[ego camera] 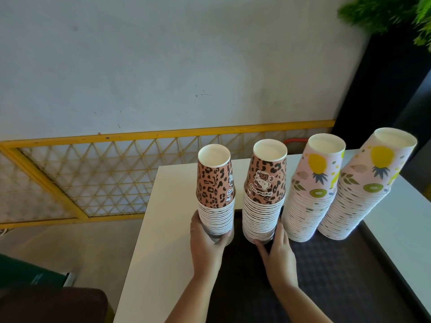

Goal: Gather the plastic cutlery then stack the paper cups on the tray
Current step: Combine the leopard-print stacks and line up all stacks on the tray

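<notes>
While left hand [205, 243] hides stack [215, 194] base | tray [338, 264] contact unclear

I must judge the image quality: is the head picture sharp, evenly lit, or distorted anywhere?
Head view: the cup stacks and both hands are sharp; the plant at top right is smeared; wide-angle distortion makes the stacks fan outward; soft daylight, no glare; the tray looks dark.

White desk [163, 229], dark tray [338, 276] lying on it, four upside-down cup stacks [305, 206] on the tray
</notes>
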Demonstrator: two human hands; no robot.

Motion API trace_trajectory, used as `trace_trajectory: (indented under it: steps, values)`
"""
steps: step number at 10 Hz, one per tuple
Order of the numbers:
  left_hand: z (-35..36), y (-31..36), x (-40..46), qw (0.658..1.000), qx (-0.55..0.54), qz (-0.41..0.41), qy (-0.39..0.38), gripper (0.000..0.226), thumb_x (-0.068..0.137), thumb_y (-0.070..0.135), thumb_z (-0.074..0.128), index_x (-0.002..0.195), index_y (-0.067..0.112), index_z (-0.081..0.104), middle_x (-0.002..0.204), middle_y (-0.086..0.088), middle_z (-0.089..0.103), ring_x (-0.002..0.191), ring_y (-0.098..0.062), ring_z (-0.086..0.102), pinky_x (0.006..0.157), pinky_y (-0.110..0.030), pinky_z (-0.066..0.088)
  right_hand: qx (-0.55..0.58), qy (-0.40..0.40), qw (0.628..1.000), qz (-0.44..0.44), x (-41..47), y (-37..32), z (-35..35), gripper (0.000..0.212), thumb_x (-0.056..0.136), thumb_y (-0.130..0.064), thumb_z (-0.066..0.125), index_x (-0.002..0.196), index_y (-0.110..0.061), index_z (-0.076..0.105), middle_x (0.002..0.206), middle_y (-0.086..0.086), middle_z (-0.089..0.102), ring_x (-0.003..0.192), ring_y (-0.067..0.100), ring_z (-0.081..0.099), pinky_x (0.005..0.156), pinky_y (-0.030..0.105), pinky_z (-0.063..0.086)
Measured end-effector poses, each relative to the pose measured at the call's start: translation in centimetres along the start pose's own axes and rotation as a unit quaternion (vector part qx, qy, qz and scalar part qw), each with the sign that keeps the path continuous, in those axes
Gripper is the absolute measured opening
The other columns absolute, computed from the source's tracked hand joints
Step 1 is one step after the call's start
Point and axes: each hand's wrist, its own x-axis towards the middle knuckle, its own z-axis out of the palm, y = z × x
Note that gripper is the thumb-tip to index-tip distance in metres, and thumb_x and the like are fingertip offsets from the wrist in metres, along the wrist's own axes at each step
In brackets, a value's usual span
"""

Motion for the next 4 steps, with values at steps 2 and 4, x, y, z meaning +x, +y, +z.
trace_trajectory:
  steps: [2, 4]
  values:
    - [-0.2, -0.1, -0.1, 1.0, 0.008, 0.005, -0.004, 0.083, 0.061, 0.017, 0.086, 0.131, 0.004, 0.043, 0.126, -0.007, 0.055, 0.114, -0.014, 0.052, 0.084, -0.004, 0.038, 0.008, -0.004, 1.0, 0.005, -0.1, 0.1, -0.1, 0.075, 0.084, -0.023, 0.065, 0.145, -0.011, 0.022, 0.15, 0.007, 0.032, 0.129, 0.027, 0.044, 0.099, 0.038, 0.043]
    - [-0.3, -0.2, -2.7, 0.998, 0.032, -0.059, 0.017, 0.094, 0.065, 0.022, 0.084, 0.14, 0.001, 0.031, 0.14, -0.015, 0.042, 0.129, -0.028, 0.043, 0.103, -0.033, 0.039, 0.001, -0.05, 0.999, 0.015, -1.3, 0.3, -0.9, 0.088, 0.084, -0.03, 0.065, 0.148, -0.013, 0.007, 0.156, 0.005, 0.016, 0.137, 0.022, 0.034, 0.106, 0.03, 0.035]
